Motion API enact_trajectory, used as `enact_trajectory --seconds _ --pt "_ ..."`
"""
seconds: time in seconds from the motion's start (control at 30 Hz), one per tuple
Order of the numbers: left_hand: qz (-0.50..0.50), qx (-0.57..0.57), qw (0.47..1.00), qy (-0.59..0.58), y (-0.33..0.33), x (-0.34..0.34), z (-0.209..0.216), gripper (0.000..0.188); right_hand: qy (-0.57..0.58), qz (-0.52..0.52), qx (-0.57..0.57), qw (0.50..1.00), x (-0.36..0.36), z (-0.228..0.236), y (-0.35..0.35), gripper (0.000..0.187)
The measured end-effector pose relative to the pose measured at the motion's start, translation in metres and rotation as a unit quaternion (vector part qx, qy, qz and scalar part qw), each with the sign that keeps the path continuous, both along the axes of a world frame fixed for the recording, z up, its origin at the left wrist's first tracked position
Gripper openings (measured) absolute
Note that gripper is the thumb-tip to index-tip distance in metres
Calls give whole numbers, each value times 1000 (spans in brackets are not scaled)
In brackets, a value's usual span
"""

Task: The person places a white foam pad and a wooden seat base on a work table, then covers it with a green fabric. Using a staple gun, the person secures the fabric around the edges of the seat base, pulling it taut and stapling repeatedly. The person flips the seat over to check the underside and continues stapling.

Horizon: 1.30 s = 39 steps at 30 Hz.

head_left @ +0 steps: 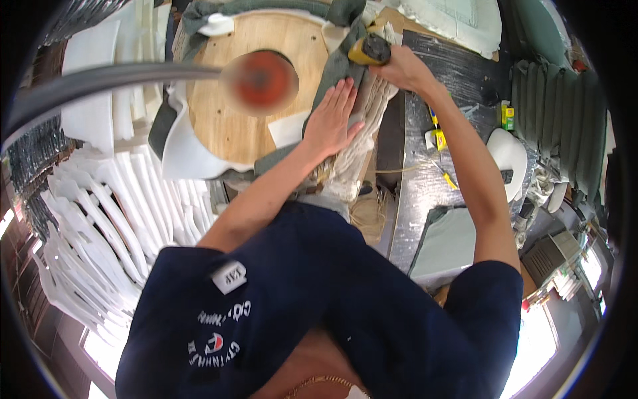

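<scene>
My right hand is closed around a yellow and black hand tool that looks like a staple gun. The tool's nose is hidden; its body is over a strip of dark green fabric. My left hand lies flat, fingers stretched out, on that fabric, below and left of the tool. Both are at the right edge of a light plywood panel, with white padding and more green fabric around its rim. Bunched pale cloth lies under my left thumb's side.
A blurred red disc on a grey curved bar covers part of the panel. White shaped pieces are stacked at left. On the dark tabletop at right lie yellow-handled tools and a white pad. Folded green covers stand beyond.
</scene>
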<state>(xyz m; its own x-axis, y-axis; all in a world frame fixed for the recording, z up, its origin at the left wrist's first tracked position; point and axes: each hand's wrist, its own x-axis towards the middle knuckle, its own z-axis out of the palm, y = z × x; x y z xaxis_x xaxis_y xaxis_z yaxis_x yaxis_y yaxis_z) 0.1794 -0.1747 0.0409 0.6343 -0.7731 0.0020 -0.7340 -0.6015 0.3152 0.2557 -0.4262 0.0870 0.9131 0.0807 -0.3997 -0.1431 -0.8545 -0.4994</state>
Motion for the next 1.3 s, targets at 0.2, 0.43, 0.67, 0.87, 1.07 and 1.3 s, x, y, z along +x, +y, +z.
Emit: enact_trajectory --seconds 0.2,0.43,0.67,0.87,1.07,1.3 --pt "-2 8 1000 10 18 -25 9 81 -12 7 32 999 -30 -3 16 48" --pt "4 57 998 -1 30 -33 11 81 -8 9 27 1000 -45 10 31 46" --pt "31 33 999 11 42 -38 13 76 -7 -2 40 999 -64 7 45 39" --pt "62 15 998 28 57 -49 20 68 6 7 97 995 -74 23 64 38" --pt "157 -29 958 237 114 -49 82 56 17 20 54 998 -97 6 70 38" --pt "296 -26 715 633 171 -23 80 57 37 64 42 996 -97 19 76 34"
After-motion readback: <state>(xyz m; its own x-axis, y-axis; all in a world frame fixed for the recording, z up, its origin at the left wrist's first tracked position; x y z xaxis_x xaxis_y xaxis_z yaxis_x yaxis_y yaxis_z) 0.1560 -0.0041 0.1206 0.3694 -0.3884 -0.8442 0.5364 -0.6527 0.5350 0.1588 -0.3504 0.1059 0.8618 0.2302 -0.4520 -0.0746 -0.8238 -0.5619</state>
